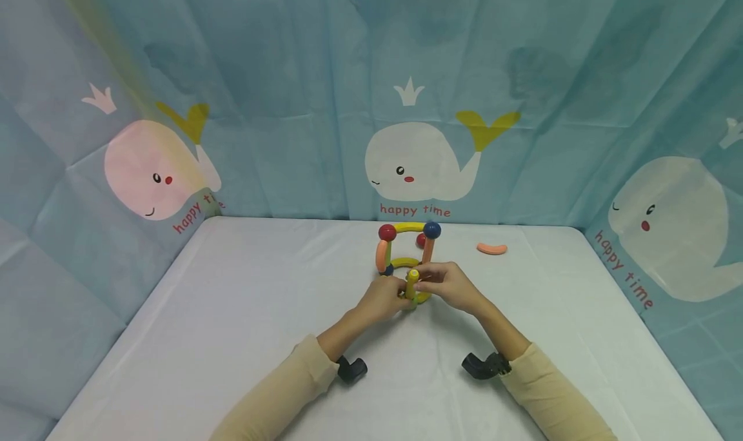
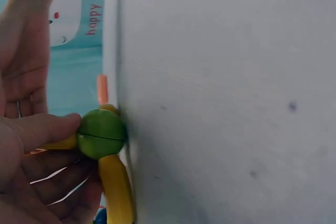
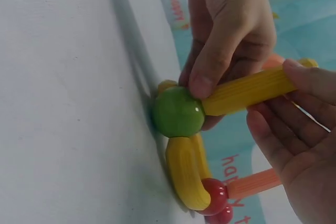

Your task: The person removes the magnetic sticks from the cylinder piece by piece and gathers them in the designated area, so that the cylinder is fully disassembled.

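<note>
A toy frame of balls and rods stands on the table, with a red ball [image 1: 387, 233] and a blue ball [image 1: 432, 230] joined by a yellow bar [image 1: 409, 227] on top. My left hand [image 1: 383, 297] pinches a green ball [image 3: 178, 113] low at its near corner, thumb pressed on it. From that ball rises a straight yellow rod [image 3: 252, 88]. My right hand [image 1: 449, 286] holds the rod's upper end between thumb and fingers. Curved yellow pieces [image 3: 185, 174] run along the base from the green ball, one to a red ball [image 3: 214, 195]. Hands partly hide the frame's near side.
A loose curved orange piece [image 1: 491, 249] lies on the white table [image 1: 232, 338] to the right of the frame. Behind the table's back edge hangs a blue curtain [image 1: 278, 106] printed with whales. Black wrist mounts [image 1: 484, 365] stick out beneath the forearms.
</note>
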Demonstrator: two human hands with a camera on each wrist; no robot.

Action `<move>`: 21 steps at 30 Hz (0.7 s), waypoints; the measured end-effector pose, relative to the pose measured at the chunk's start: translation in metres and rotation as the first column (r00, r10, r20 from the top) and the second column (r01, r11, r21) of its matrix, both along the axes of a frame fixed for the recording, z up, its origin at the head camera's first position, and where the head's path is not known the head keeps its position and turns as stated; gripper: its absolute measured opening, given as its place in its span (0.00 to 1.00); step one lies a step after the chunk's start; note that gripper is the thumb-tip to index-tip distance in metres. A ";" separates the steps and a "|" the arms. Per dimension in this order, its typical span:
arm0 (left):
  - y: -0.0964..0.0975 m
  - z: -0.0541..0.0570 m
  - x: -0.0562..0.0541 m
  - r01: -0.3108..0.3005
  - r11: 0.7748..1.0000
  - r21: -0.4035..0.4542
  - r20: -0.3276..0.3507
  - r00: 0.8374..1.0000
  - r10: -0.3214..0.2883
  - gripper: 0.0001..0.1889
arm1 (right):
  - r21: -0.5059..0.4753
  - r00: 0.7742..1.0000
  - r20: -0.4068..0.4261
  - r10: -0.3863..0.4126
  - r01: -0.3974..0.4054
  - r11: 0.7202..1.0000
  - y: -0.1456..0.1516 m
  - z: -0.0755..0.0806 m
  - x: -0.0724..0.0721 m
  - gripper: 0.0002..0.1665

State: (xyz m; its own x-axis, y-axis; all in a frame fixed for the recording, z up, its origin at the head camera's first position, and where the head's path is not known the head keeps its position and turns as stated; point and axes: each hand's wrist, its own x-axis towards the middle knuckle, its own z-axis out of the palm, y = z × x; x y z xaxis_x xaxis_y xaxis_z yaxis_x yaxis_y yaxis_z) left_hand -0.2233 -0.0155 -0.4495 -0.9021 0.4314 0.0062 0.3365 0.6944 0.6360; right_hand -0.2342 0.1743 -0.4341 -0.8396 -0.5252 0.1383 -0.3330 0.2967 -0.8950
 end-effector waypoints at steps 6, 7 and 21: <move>0.001 -0.002 -0.001 0.002 1.000 -0.019 -0.024 1.000 -0.003 0.09 | -0.021 1.000 0.000 -0.019 0.019 1.000 -0.003 -0.002 0.002 0.17; 0.001 -0.002 -0.001 0.003 1.000 -0.020 -0.025 1.000 -0.003 0.10 | -0.024 1.000 -0.006 -0.027 0.027 0.999 -0.003 -0.003 0.002 0.17; 0.002 0.000 -0.002 -0.012 0.999 -0.034 0.014 1.000 0.013 0.11 | -0.075 0.989 -0.060 -0.138 0.133 0.988 -0.004 -0.011 0.000 0.18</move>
